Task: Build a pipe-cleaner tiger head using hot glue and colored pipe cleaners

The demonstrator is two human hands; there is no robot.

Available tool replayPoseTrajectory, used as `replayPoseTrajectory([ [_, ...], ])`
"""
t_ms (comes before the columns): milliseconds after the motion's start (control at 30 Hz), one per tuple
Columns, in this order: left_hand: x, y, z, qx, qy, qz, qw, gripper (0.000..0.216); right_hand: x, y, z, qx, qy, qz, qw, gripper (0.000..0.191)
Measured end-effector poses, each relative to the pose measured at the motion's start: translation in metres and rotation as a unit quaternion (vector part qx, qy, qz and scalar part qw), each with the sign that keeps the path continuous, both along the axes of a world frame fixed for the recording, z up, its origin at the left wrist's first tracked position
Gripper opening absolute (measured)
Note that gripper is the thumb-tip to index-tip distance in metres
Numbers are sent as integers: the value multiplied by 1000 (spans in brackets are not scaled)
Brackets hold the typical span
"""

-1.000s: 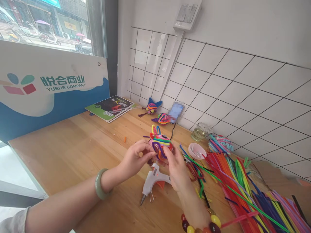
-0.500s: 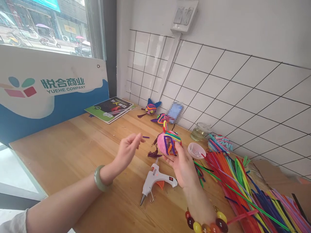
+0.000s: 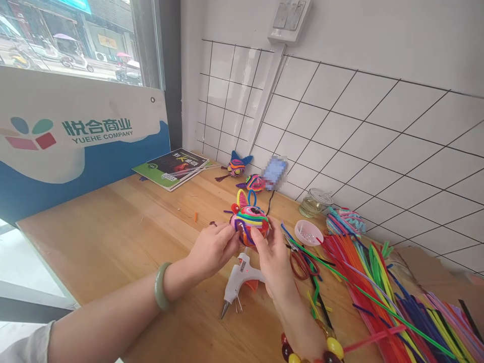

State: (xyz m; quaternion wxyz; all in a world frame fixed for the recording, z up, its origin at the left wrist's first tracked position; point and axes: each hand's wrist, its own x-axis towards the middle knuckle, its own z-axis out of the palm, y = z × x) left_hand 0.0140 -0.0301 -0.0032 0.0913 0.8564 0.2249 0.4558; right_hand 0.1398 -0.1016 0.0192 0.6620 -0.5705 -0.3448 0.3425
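In my right hand [image 3: 275, 257] is a round ornament [image 3: 251, 218] wound with striped, multicoloured pipe cleaners. It has a dark eye, a red ball and upright yellow-pink and blue loops. The thumb lies on its near side, the fingers behind it. My left hand [image 3: 214, 248] is closed in a pinch against the ornament's lower left side, at a purple pipe cleaner piece; the fingertips largely cover what they pinch. Below both hands a white glue gun [image 3: 238, 277] lies on the wooden table, its nozzle towards me and its handle partly behind my right hand.
Red-handled scissors [image 3: 302, 262] and a pink bowl of small beads [image 3: 309, 233] lie to the right, beside many loose pipe cleaners [image 3: 363, 282]. A glass jar [image 3: 314, 202], a phone [image 3: 275, 173] and two finished-looking ornaments [image 3: 237, 165] stand along the tiled wall. Booklets [image 3: 170, 169] lie back left.
My left hand has moved right with the purple piece and now meets the ornament. My right hand has turned the ornament and shifted it slightly left, uncovering the scissors.
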Motion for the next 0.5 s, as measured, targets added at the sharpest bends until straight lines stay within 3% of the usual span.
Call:
replayPoseTrajectory([
  [133, -5, 5, 5, -172, -68, 9, 983, 36, 7, 1, 5, -38, 73, -6, 997, 58],
  [200, -9, 12, 8, -274, -120, 31, 954, 37, 16, 2, 7, -62, 123, -3, 991, 50],
  [300, -13, 23, 10, -355, -191, 52, 914, 41, 30, 2, 11, -72, 194, 8, 978, 39],
  [400, -12, 26, 10, -370, -215, 48, 903, 40, 38, 3, 15, -65, 264, 6, 962, 34],
  [500, -8, 18, 7, -320, -166, 10, 933, 32, 39, 2, 16, -62, 284, 19, 956, 32],
])
